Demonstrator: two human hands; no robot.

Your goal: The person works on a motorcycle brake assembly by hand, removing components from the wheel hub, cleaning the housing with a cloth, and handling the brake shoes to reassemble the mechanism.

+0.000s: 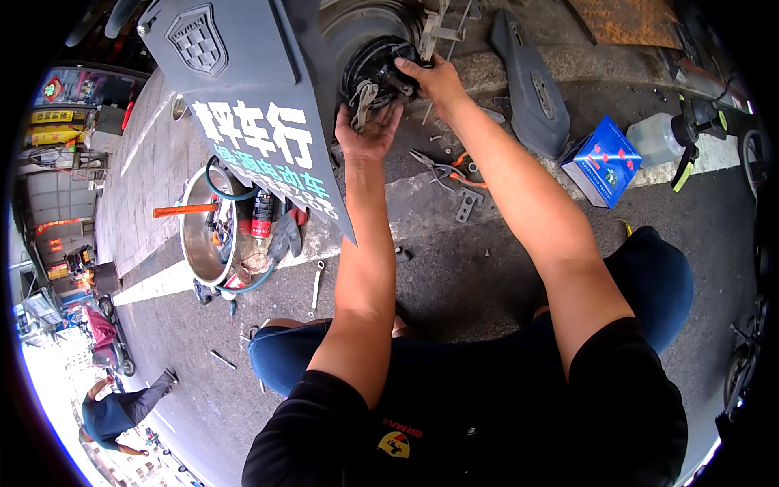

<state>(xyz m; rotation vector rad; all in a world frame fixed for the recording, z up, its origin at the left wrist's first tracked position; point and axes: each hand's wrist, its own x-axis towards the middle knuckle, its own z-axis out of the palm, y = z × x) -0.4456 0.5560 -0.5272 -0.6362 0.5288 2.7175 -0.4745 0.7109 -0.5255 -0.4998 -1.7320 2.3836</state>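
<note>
At the upper centre of the frame, my left hand [369, 140] cups the round black hub part [375, 61] from below, while my right hand [434, 79] grips its right edge. Should my supporting palm slip, uneven hold could tilt it or pinch my fingers.

Hub [377, 71] ahead, basin [195, 253] left, box [602, 165] right, pliers [436, 168] between

One hub [375, 62], one large basin [195, 253], one blue box [602, 162]
</note>
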